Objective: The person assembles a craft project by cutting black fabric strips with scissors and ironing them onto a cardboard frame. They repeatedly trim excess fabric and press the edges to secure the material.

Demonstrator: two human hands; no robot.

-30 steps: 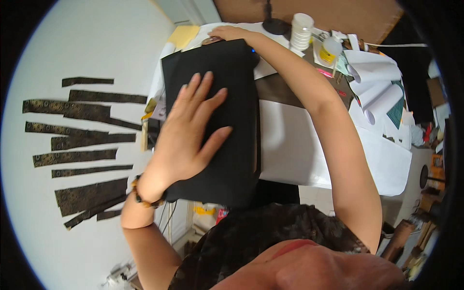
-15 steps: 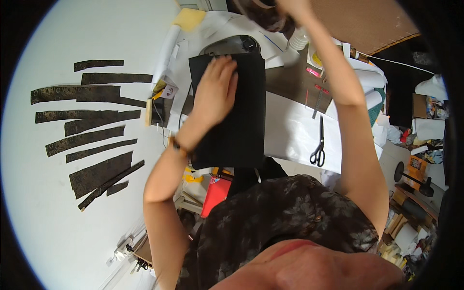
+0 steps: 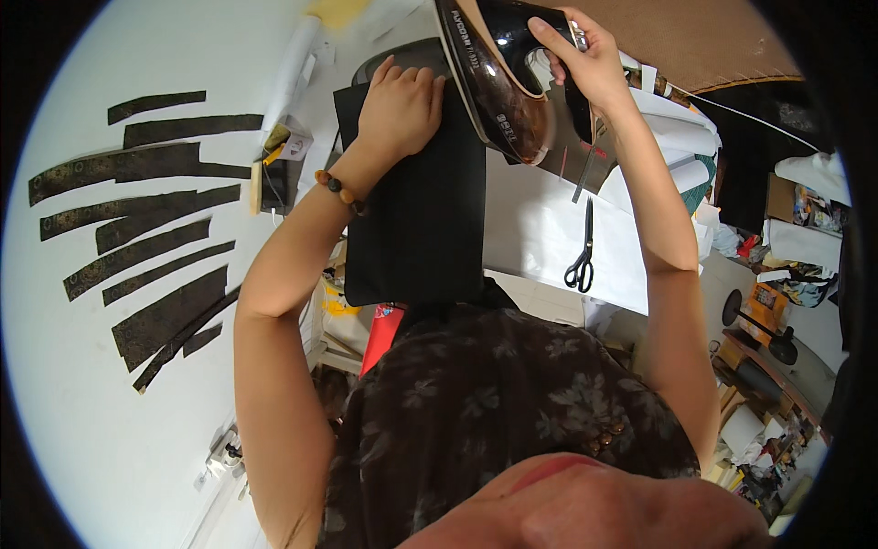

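A black fabric panel (image 3: 413, 224) lies lengthwise in front of me, its near end reaching my body. Resting on its far end is my left hand (image 3: 400, 108), fingers laid out on the cloth, a beaded bracelet (image 3: 340, 190) at the wrist. My right hand (image 3: 594, 66) is wrapped around the handle of a dark clothes iron (image 3: 498, 96). The iron is held tilted, just right of the panel's far end; whether it touches anything is hard to tell. Behind the panel shows part of a grey oval base (image 3: 395, 60).
Black-handled scissors (image 3: 582, 256) lie on white paper (image 3: 535, 233) at the right, near a narrow ruler (image 3: 590, 172). Several dark patterned strips (image 3: 169, 252) hang on the pale wall at left. Paper rolls (image 3: 677, 146) sit at the far right. A red item (image 3: 380, 339) shows below the panel.
The iron has come down and nearer in my right hand, from the top edge to beside the panel. My left hand stays on the panel's far end. The whole view has shifted slightly.
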